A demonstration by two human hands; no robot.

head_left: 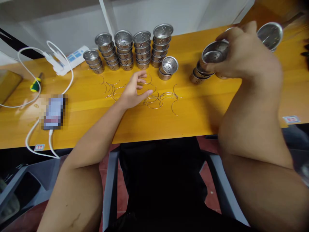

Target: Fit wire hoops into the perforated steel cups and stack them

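My right hand (251,53) grips a perforated metal cup (213,53) by its rim, at the top of a leaning stack (199,75) of similar cups. Whether that cup is lifted clear of the stack, I cannot tell. My left hand (135,89) rests on the table with fingers apart and holds nothing. Around it lie several thin curved wires (160,96). A short stack of perforated cups (169,66) stands between my hands, nearer the left one.
Taller cup stacks (142,48) line the back of the table (193,119). To the left are a white power strip (72,59) with cables, a phone (54,112) and a yellow-green screwdriver (35,85). Another metal cup (270,35) sits beyond my right hand.
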